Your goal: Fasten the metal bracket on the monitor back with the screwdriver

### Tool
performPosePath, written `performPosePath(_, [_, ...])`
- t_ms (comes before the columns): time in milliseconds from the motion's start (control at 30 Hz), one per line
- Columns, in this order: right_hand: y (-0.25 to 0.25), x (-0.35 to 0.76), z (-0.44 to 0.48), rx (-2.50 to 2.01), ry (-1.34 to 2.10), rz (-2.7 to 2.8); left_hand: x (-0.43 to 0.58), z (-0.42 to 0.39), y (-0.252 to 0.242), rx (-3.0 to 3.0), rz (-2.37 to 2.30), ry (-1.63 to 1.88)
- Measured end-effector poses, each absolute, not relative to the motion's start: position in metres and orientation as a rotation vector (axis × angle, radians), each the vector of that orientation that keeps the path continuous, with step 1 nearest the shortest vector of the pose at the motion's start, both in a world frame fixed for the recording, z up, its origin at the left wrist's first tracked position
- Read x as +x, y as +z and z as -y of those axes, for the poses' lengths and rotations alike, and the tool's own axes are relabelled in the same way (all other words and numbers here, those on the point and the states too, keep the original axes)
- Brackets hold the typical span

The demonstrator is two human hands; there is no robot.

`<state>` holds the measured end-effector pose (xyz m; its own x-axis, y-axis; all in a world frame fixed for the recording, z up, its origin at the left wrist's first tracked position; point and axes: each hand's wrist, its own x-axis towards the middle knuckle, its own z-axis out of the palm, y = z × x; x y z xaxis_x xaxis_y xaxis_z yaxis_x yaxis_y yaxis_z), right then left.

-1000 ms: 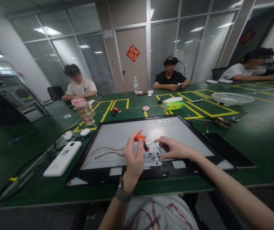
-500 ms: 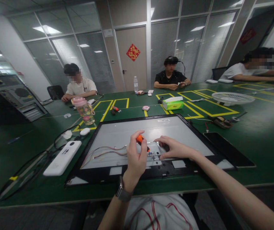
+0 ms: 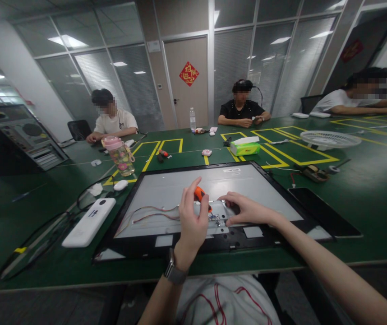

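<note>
My left hand (image 3: 193, 216) holds a screwdriver (image 3: 199, 194) by its orange and black handle between thumb and fingers, the index finger raised. The tool tilts, its lower end pointing down at a small metal bracket (image 3: 221, 229); its tip is too small to make out. My right hand (image 3: 244, 208) rests beside the bracket, thumb and curved fingers apart, the fingertips touching the panel around it. Both hands are over a flat grey display panel (image 3: 166, 185) with a black frame, lying on the table. Thin coloured wires (image 3: 153, 214) run left from the bracket.
On the green table (image 3: 268, 266) lie a white power bank (image 3: 90, 222) and black cables (image 3: 41, 239) to the left, and a dark phone-like slab (image 3: 322, 212) to the right. Farther back stand a pink-lidded bottle (image 3: 121, 158) and a tissue pack (image 3: 245, 148). Several people sit around.
My left index finger has lifted and straightened, and more of the orange handle shows. My right hand stays in the same place on the panel.
</note>
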<state>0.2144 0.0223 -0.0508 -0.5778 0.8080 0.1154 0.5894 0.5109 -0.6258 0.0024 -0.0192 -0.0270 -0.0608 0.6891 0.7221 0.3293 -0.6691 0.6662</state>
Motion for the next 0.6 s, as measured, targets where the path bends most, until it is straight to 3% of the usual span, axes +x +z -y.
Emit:
performPosePath(167, [-0.052, 0.215, -0.023, -1.157, 0.741, 2.363, 0.003, 0.020, -0.032, 1.775, -0.880, 1.761])
performPosePath(367, [-0.053, 0.214, -0.023, -1.144, 0.748, 2.366, -0.001, 0.020, -0.023, 2.008, -1.023, 1.949])
performPosePath(600, [-0.050, 0.214, -0.022, -1.164, 0.770, 2.350, 0.000, 0.020, -0.024, 1.906, -0.930, 1.870])
